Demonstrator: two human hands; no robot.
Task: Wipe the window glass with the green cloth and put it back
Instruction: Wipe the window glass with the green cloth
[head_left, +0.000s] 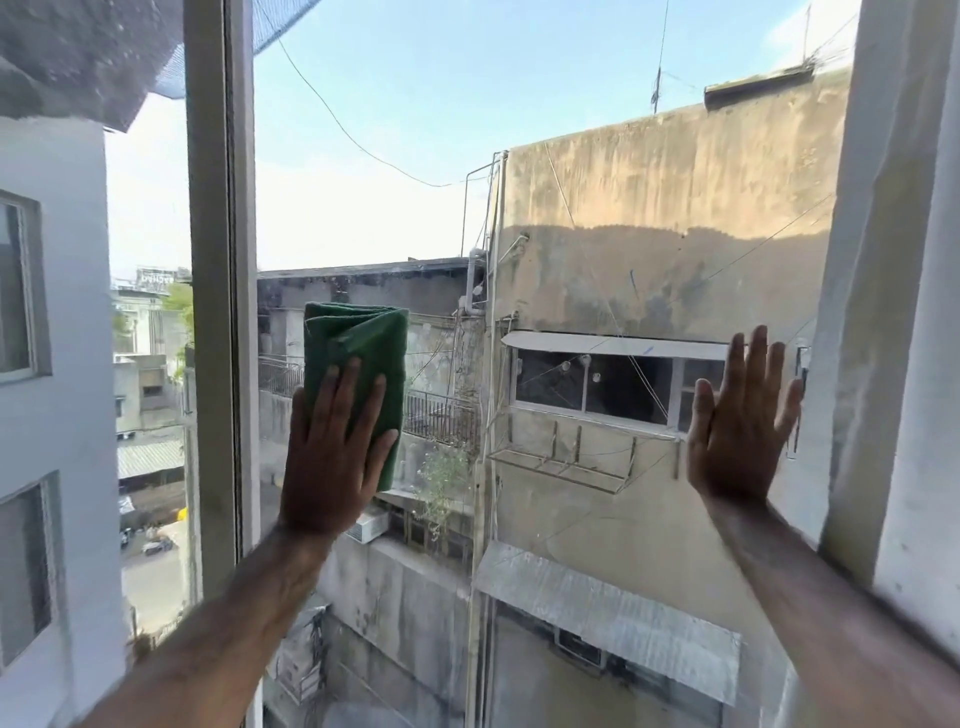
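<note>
Green cloth (358, 353) under left hand (332, 457) — flat.

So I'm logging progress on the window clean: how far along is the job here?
Mid-wipe. The left hand presses the folded green cloth flat on the window glass near the frame; the right hand is spread open and empty near the pane's right side. How much glass is already wiped can't be told. Putting the cloth back remains.

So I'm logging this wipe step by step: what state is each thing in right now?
green cloth: folded, pressed flat against the glass under the left hand.
left hand: fingers spread, palm on the cloth.
right hand: open, empty, flat toward the pane.
window glass: shut pane, faint specks showing.
</note>
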